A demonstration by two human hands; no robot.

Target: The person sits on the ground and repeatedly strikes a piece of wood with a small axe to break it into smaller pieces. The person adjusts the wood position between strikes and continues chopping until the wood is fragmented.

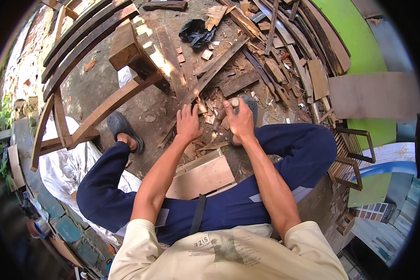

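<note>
My left hand is over the near part of a long, narrow wooden plank, its fingers curled down across the wood. The plank slants away to the upper right, over other scraps. Just to the right, my right hand is closed around what looks like a hammer. A round, pale wooden end shows above the fist, and a dark brownish part hangs on its left; the fingers hide the rest. Splinters and small wood chips lie between the two hands.
A wooden frame with a thick post stands at left. Broken boards pile up at the upper right. A black plastic bag lies ahead. Under me is a low wooden seat. White sheeting spreads at left; a slatted wooden piece stands right.
</note>
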